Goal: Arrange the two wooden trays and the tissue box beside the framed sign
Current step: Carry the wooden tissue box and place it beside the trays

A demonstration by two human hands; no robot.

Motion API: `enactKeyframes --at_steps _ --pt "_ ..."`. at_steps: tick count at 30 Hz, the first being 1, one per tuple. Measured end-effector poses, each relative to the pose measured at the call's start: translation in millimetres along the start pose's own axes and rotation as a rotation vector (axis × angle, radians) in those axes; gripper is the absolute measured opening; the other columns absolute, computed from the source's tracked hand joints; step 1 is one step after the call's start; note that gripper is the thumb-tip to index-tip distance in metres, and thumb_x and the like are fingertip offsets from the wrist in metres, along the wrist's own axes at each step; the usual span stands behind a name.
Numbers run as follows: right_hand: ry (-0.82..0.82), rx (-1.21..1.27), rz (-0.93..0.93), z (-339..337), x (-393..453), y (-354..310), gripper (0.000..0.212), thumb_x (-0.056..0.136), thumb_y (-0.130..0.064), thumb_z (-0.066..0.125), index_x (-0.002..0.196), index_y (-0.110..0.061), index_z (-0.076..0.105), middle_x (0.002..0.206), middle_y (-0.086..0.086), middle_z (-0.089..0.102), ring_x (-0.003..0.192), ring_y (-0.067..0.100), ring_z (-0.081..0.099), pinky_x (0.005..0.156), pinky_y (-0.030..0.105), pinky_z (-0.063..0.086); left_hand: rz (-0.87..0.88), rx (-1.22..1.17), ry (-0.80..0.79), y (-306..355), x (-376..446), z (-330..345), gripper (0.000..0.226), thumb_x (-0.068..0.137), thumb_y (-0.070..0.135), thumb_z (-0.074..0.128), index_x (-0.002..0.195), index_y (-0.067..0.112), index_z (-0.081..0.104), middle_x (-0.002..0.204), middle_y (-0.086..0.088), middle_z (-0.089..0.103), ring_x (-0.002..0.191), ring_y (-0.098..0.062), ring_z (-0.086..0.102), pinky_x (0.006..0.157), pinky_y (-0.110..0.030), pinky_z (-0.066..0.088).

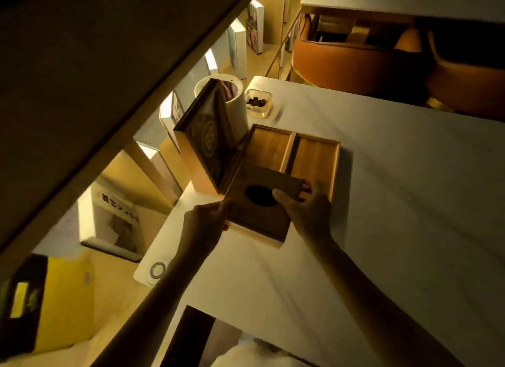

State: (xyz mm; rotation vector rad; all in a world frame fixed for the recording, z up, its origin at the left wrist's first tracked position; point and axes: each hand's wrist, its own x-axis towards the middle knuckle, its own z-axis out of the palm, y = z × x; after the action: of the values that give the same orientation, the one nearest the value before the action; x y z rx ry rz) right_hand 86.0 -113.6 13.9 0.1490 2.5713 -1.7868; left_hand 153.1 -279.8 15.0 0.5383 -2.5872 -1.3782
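- Near the left edge of the white table [410, 202], the tissue box [259, 211] sits between both hands, its dark top with the oval hole facing up.
- The left hand [203, 224] grips the box's left side; the right hand [306, 205] holds its right side, thumb on top beside the hole and fingers curled over the far corner.
- Two wooden trays [297, 156] lie side by side, touching, just beyond the box; the box covers the near end of the left one.
- The framed sign [210, 140] stands tilted at the table's left edge, its wooden base just beside the box's far left corner.
- Behind the sign stands a white cup [235, 101], and near it a glass ashtray [258, 103] with dark bits inside.
- Right of the trays and the box, the table top lies wide and bare up to its right edge.
- A dark shelf board [95, 79] cuts across the upper left and hides much there.
- Dim, blurred light makes the sign's pattern hard to read.
- An orange chair [355, 63] sits past the far edge.
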Motion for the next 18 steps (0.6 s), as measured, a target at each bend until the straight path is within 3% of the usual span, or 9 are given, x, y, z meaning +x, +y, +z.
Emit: enactKeyframes --at_steps 5,18 --pt "-0.02 -0.028 0.061 57 -29 4 0.057 0.071 -0.037 0.072 0.117 -0.012 0.049 0.11 0.009 0.064 0.088 0.019 0.061 0.074 0.03 0.056 -0.151 -0.083 0.032 -45 -5 -31 0.023 0.088 0.029 0.049 0.088 0.016 0.068 0.063 0.007 0.064 0.063 -0.009 0.062 0.059 -0.019 0.047" --pt "-0.045 -0.078 0.162 112 -59 27 0.06 0.073 -0.033 0.072 0.121 -0.012 0.043 0.12 0.013 0.055 0.089 0.015 0.053 0.07 0.023 0.051 -0.319 -0.081 -0.012 -102 -3 -46 0.03 0.09 0.03 0.046 0.101 0.01 0.066 0.071 0.012 0.059 0.071 -0.007 0.058 0.071 -0.029 0.046"
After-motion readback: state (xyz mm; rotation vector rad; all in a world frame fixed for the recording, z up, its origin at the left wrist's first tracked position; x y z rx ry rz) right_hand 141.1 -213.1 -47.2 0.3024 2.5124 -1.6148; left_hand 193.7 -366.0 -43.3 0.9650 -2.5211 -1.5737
